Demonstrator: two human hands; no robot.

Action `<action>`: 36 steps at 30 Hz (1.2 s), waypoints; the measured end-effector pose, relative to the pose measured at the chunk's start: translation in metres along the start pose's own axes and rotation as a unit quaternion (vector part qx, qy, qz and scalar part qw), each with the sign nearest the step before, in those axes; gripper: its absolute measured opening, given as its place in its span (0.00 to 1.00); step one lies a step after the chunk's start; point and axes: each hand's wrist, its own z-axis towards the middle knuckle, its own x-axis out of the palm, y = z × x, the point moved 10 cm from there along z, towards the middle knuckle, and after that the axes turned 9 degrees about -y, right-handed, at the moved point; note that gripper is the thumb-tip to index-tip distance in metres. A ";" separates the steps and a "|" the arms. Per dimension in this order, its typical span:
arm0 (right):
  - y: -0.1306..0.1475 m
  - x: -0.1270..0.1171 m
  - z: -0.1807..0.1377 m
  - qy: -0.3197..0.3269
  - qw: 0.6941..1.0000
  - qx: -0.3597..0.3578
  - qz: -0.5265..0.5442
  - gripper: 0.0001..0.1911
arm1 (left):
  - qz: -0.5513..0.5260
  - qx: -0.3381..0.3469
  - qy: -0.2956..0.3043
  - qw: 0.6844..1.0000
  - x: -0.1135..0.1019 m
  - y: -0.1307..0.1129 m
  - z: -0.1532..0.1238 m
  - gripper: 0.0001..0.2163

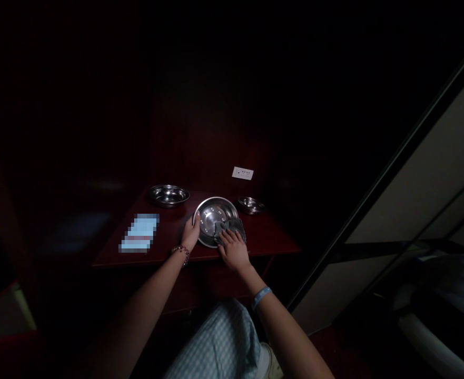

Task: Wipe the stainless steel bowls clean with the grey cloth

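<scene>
Between the two hands, near the front edge of the table [271, 237], sits a steel bowl [211, 213], seemingly tipped a little toward the person. It looks thin, stiff and light, and its polished wall is probably slick, so it would likely skate or spin unless taken by the rim. The left hand [191, 234] does just that: thumb and fingers close over the rim on the bowl's left side, with the forearm reaching up from the lap. Opposite that grip, the right hand [234, 250] lies flat, fingers spread, on a grey cloth [226, 229]. The cloth is soft and bunched, draped over the near right rim into the bowl. Beyond the left grip stands a wider bowl [168, 195], and beyond the right hand a small bowl [250, 205]. Outward from the left hand lies a pale packet [139, 232].
</scene>
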 end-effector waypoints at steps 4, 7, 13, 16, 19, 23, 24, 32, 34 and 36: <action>0.004 0.007 -0.001 -0.002 0.999 0.034 0.000 0.25 | -0.040 -0.021 0.027 0.999 0.004 0.002 -0.003 0.22; 0.004 0.008 0.002 -0.003 0.998 0.065 -0.008 0.26 | -0.075 -0.051 0.065 0.994 0.010 0.007 -0.004 0.21; 0.007 0.023 0.014 0.012 0.992 0.122 0.005 0.25 | -0.063 -0.013 0.083 0.995 0.017 0.009 0.002 0.26; 0.010 0.031 0.021 -0.015 0.987 0.159 0.010 0.25 | -0.024 -0.017 0.099 0.995 0.024 0.019 0.004 0.29; 0.015 0.038 0.026 -0.037 0.982 0.183 0.010 0.26 | -0.009 0.003 0.110 0.994 0.028 0.023 0.007 0.29; 0.027 0.043 0.032 -0.035 0.987 0.149 0.039 0.26 | -0.009 0.004 0.083 0.996 0.024 0.028 0.013 0.24; 0.030 0.043 0.033 -0.029 0.990 0.130 0.050 0.25 | -0.007 0.001 0.074 0.997 0.022 0.030 0.014 0.23; 0.001 0.034 0.031 0.059 0.995 0.023 0.075 0.23 | 0.005 -0.013 0.058 0.998 0.018 0.025 0.012 0.22; -0.013 0.028 0.030 0.057 0.997 0.012 0.054 0.22 | 0.007 -0.011 0.057 0.998 0.018 0.024 0.011 0.23; -0.023 0.020 0.032 0.028 0.999 0.012 0.032 0.24 | 0.007 -0.014 0.051 0.999 0.018 0.026 0.012 0.23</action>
